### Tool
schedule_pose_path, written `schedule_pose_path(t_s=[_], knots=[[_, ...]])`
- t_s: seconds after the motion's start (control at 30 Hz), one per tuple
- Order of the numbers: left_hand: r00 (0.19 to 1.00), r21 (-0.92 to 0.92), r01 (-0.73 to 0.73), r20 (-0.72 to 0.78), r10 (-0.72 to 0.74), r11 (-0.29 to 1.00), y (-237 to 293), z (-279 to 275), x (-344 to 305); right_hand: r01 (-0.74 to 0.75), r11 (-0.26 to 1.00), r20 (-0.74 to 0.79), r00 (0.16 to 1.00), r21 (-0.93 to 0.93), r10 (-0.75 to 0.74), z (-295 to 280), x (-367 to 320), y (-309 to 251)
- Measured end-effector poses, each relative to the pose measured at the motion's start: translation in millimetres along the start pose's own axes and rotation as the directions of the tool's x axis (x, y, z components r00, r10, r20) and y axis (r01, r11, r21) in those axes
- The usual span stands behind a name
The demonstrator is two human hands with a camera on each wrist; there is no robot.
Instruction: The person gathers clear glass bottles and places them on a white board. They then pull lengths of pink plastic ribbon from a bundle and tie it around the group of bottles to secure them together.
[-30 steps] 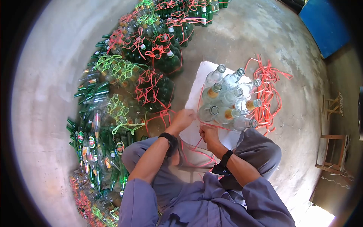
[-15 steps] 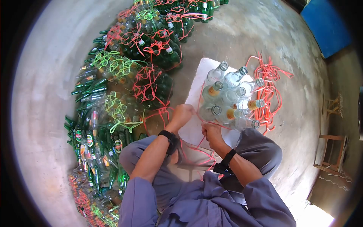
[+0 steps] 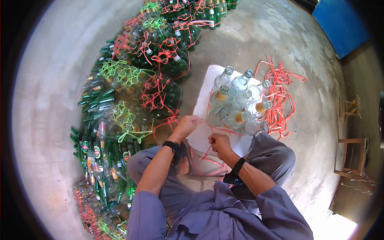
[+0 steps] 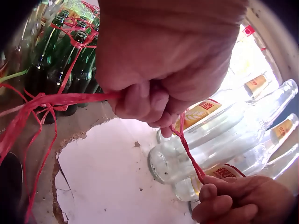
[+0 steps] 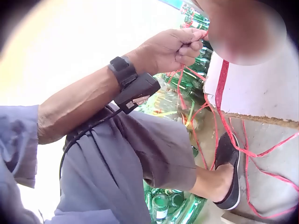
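Several clear glass bottles (image 3: 240, 100) stand grouped on a white board (image 3: 202, 100), a red strap (image 3: 228, 131) running round their near side. At the board's left part, my left hand (image 3: 187, 125) has its fingers curled round the strap; in the left wrist view this hand (image 4: 163, 60) grips a red strand (image 4: 74, 98) that continues between the two hands. My right hand (image 3: 222, 145), near the board's front edge, pinches the twisted strand (image 4: 189, 154) between thumb and finger, as the left wrist view shows. A loose strap end (image 5: 222, 84) hangs below the right hand (image 5: 245, 32).
Many green bottles bundled with red and green straps (image 3: 160, 94) stand at the left, with loose bottles (image 3: 98, 96) lying beyond. A pile of red straps (image 3: 280, 100) lies right of the board. A wooden frame (image 3: 352, 158) stands at the far right. My knees flank the board.
My left hand has moved slightly left and down, widening the gap between the hands. My right hand has shifted slightly left. Both keep hold of the strap.
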State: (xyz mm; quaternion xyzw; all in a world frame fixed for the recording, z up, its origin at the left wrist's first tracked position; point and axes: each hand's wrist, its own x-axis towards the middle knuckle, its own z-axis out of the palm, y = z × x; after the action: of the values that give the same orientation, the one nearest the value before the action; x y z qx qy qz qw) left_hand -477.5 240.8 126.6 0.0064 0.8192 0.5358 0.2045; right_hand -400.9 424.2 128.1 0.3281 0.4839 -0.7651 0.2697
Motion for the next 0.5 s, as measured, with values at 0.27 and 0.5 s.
schedule_pose_path(t_s=[0.27,0.5], knots=[[0.98,-0.163,0.146,0.156,-0.121,0.976,-16,26,-24,0.018,0.994,0.131,0.991,-0.109,-0.004,18,-22,8],[0.963,-0.291,0.241,0.191,-0.19,0.926,-5,31,-28,-0.013,0.987,0.254,0.966,-0.159,0.054,21,-24,25]])
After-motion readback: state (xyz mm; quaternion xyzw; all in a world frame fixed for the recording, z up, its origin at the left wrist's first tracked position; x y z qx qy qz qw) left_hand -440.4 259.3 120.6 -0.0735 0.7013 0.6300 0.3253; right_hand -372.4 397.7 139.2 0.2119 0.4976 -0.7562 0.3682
